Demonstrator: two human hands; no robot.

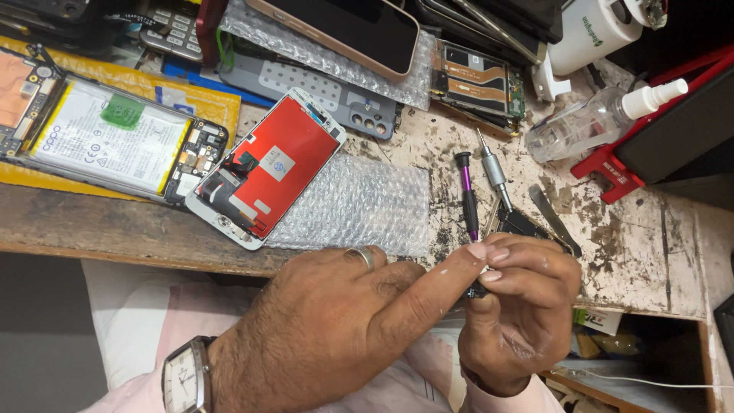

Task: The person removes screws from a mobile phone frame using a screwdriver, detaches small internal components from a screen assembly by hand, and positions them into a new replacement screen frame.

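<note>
My right hand (524, 310) is curled at the front edge of the workbench (650, 260), its fingertips pinched on a small dark part (478, 291). My left hand (344, 313), with a ring and a wristwatch (183, 378), reaches across with the index finger stretched out. That fingertip meets the right fingertips on top of the part, and the left thumb is hidden under it. Most of the part is covered by fingers. Just behind the hands lie a purple screwdriver (468, 199), a silver screwdriver (493, 168) and a flat metal pry tool (554, 222).
A red-backed phone screen in a white frame (267, 168) lies partly on bubble wrap (359, 203). An opened phone with its battery showing (107, 138) sits at the left. Farther back are a phone in a pink case (344, 30), a circuit board (478, 76), a clear spray bottle (589, 122) and a red stand (612, 180).
</note>
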